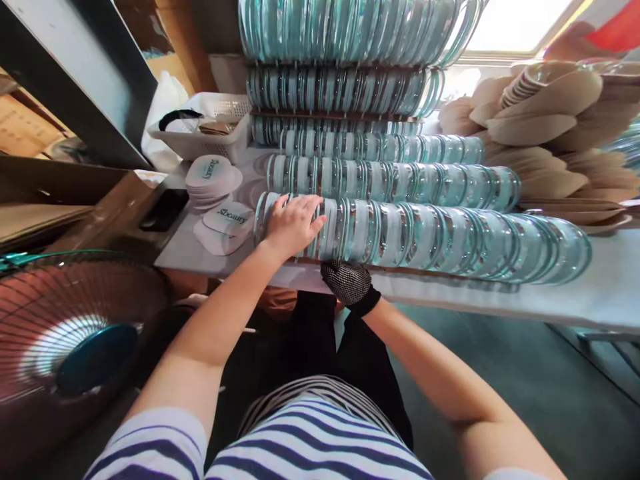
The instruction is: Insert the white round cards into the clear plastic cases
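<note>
While the left hand lies flat and unclenched, fingers spread over the near end of the front row of glass discs, that row runs across the middle of the frame, its round, greenish-edged pieces leaning on one another from centre-left towards the right. Just below it, at the table edge, the right hand wears a dark dotted glove and presses against the underside of the same row; whether it grips a disc or only steadies it cannot be told. Behind the front row, more rows of discs are ranked one after another up to the top centre of the frame. All of them sit on a pale table that stretches to the right edge. Left of the bare hand lie small stacks of white printed lids, and beyond them a white plastic basket. Tan oval pads are heaped at the upper right, beneath a bright window. A caged fan fills the lower left, with brown cardboard above it.
</note>
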`<state>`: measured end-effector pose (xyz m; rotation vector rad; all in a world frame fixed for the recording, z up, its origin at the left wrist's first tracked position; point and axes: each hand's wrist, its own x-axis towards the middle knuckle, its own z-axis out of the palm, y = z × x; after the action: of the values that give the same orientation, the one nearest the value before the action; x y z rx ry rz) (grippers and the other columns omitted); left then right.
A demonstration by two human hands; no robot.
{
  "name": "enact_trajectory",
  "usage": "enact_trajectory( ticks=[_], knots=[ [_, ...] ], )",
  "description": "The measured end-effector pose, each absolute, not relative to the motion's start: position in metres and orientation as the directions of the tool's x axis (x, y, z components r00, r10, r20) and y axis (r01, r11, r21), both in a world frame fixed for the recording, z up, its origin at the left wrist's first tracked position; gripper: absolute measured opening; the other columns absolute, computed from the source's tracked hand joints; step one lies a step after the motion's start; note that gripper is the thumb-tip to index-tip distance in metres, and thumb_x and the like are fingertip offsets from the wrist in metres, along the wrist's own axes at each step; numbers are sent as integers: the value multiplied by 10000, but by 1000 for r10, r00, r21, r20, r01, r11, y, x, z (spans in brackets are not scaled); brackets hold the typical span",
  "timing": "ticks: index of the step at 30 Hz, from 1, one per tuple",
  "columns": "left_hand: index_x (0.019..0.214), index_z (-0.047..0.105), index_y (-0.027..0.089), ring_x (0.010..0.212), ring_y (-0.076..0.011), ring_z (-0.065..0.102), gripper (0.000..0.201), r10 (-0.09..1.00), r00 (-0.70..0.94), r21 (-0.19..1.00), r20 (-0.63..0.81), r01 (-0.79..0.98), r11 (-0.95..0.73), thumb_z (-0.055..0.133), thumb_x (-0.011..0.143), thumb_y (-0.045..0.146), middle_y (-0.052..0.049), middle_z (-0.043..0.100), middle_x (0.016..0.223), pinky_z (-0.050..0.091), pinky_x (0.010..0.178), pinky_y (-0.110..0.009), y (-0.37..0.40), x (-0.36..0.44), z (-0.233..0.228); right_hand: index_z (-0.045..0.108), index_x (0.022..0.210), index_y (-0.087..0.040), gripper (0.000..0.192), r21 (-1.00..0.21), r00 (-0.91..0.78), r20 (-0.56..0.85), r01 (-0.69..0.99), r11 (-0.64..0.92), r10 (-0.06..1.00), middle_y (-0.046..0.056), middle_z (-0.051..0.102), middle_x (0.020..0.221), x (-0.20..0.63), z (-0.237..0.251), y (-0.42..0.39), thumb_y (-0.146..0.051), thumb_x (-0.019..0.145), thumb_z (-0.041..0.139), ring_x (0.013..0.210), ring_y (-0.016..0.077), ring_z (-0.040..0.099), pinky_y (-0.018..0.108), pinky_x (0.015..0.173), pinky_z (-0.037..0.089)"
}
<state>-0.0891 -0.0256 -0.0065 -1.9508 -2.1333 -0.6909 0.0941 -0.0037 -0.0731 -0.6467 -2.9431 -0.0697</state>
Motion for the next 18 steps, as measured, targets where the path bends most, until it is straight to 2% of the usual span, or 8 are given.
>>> enact_trajectory(
  ticks=[2,5,7,9,11,13,15,18],
  knots=[
    [1339,533,245,1281,-239,507,418,895,-138,199,423,978,57,412,971,402,-56,566,1399,233,1156,-478,-28,-87,-3,715,1109,-207,317,12,-898,175,411,912,403,108,715,1112,100,-81,-4,-202,944,444,931,231,665,320,737,468],
    [1338,530,225,1371,-251,419,417,883,-124,168,452,984,52,451,957,377,-74,555,1405,188,1181,-505,-27,-79,4,734,1027,-230,252,-18,-901,196,391,920,387,63,746,984,116,-54,12,-285,929,509,840,206,663,303,724,464],
    [1355,513,208,1411,-255,364,441,873,-72,150,482,989,-1,477,946,370,-82,545,1413,178,1191,-504,-22,-70,7,720,1069,-238,286,-38,-817,300,505,862,492,56,746,965,123,-20,38,-329,946,479,827,193,664,293,733,465],
    [1372,499,203,1409,-250,369,466,871,-8,138,490,988,-69,494,938,374,-77,544,1415,221,1185,-482,-15,-60,7,673,1194,-233,342,-61,-683,365,661,748,633,76,735,1045,121,17,74,-338,954,454,889,201,673,293,768,469],
    [1371,503,210,1369,-242,424,466,878,29,133,477,986,-105,498,936,377,-67,552,1411,276,1163,-469,-8,-51,3,645,1251,-239,372,-31,-674,208,719,694,709,84,723,1099,106,45,113,-329,923,496,948,217,676,295,791,476],
    [1358,517,219,1312,-236,485,452,887,35,133,460,985,-107,492,940,388,-62,567,1397,313,1137,-472,-2,-47,-1,656,1242,-244,383,1,-728,-39,685,729,685,71,721,1115,83,60,147,-290,876,552,975,214,676,278,804,481],
    [1347,526,225,1283,-232,510,442,892,29,138,451,985,-102,477,946,406,-58,577,1385,329,1121,-479,0,-46,-4,669,1221,-215,398,-24,-785,-223,598,801,579,55,722,1116,58,63,172,-208,833,581,983,184,670,237,819,479],
    [1346,525,224,1285,-227,506,446,893,32,143,449,984,-107,450,958,432,-53,577,1387,330,1113,-480,0,-47,-4,680,1186,-161,421,-127,-842,-374,463,877,390,27,735,1057,35,57,191,-101,788,559,926,135,664,181,784,476]
  ],
)
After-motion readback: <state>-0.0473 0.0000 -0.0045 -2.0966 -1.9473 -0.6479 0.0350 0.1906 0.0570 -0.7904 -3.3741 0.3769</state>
